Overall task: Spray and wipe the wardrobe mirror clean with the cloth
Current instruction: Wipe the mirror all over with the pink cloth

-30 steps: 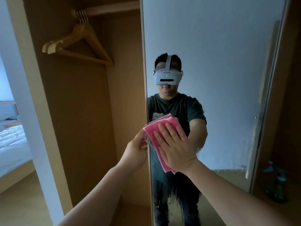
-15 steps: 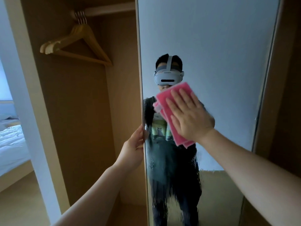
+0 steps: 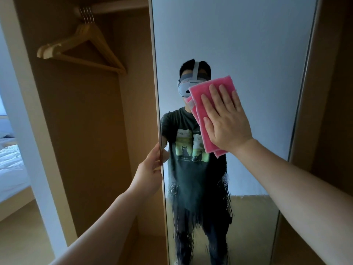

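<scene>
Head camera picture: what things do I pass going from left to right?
White bed, pale wooden hangers, left hand gripping the edge of the tall mirror, pink folded cloth pressed by the right hand.

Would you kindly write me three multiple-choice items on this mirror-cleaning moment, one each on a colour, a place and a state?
1. What colour is the cloth?
A) blue
B) pink
C) white

2. Where is the left hand?
A) flat on the cloth
B) hanging at the person's side
C) gripping the left edge of the mirror

3. How does the right hand lie?
A) flat, fingers straight, pressing the cloth to the mirror
B) curled in a fist, off the glass
C) pinching one corner of the cloth

Answers:
1 B: the folded cloth showing around the fingers is pink.
2 C: its fingers wrap round the edge, with the thumb on the front.
3 A: the palm and straight fingers lie spread over the cloth against the glass.
</scene>
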Action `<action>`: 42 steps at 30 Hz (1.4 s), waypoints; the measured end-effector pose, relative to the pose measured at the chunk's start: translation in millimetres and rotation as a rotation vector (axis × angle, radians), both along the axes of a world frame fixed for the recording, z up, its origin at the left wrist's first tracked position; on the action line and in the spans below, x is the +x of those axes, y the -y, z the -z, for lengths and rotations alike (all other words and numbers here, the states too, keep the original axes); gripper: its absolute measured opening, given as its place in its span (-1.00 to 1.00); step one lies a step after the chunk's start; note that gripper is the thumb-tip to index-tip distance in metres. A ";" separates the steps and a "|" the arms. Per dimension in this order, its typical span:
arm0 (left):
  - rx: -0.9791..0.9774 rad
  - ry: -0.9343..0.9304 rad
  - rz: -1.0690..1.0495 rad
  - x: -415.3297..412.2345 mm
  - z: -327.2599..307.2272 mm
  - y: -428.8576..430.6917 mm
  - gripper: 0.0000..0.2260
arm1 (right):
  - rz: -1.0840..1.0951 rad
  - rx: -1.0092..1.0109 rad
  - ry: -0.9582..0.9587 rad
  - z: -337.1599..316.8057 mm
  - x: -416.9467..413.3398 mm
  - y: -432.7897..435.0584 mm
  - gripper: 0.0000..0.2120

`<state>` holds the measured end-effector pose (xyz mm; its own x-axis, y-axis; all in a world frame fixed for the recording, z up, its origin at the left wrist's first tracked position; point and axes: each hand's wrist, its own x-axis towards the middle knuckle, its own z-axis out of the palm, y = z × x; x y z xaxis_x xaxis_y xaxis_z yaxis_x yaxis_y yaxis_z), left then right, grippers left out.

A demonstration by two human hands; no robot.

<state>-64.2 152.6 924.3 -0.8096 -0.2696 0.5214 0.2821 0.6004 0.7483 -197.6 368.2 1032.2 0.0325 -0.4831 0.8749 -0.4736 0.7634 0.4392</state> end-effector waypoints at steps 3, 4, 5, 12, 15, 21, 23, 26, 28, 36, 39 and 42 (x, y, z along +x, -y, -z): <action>-0.003 0.005 -0.007 1.7 -1.2 -2.2 -0.17 | -0.002 -0.020 0.031 16.0 -1.0 -2.4 -0.46; -0.006 0.007 -0.009 2.3 -1.6 -2.9 -0.15 | -0.004 -0.023 0.040 23.3 -1.5 -4.1 -0.46; -0.008 0.008 -0.013 3.0 -2.1 -3.5 -0.14 | -0.010 -0.023 0.050 31.7 -2.0 -6.2 -0.46; -0.052 0.015 -0.046 4.6 -3.2 -7.2 -0.22 | -0.006 0.063 0.029 106.7 -5.6 -26.8 -0.46; -0.067 0.014 -0.073 6.5 -5.0 -10.5 -0.26 | -0.007 0.080 0.032 122.4 -7.9 -32.5 -0.46; -0.061 0.033 -0.079 9.1 -7.0 -14.3 -0.28 | -0.021 0.094 0.038 129.1 -10.7 -35.1 -0.46; -0.063 0.032 -0.081 10.3 -8.4 -15.8 -0.28 | -0.025 0.102 0.024 127.0 -12.3 -37.2 -0.45; -0.054 0.026 -0.070 11.3 -9.8 -17.8 -0.32 | -0.041 0.121 -0.006 121.9 -14.4 -41.3 -0.46; -0.044 0.033 -0.075 11.5 -10.3 -18.7 -0.32 | -0.048 0.148 -0.026 117.4 -16.3 -45.8 -0.47; -0.068 0.032 -0.081 12.7 -8.9 -17.6 -0.30 | -0.018 0.216 -0.012 82.2 -24.0 -72.0 -0.46; -0.077 0.026 -0.094 13.0 -9.5 -17.9 -0.32 | -0.012 0.199 0.001 57.4 -29.0 -85.9 -0.44; -0.083 0.026 -0.094 12.7 -9.8 -17.8 -0.32 | 0.024 0.131 -0.004 25.8 -37.8 -101.7 -0.42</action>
<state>-51.5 170.4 934.1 -0.7966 -0.3015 0.5240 0.2025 0.6837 0.7011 -235.3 469.9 1006.4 0.0224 -0.5940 0.8041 -0.4538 0.7106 0.5376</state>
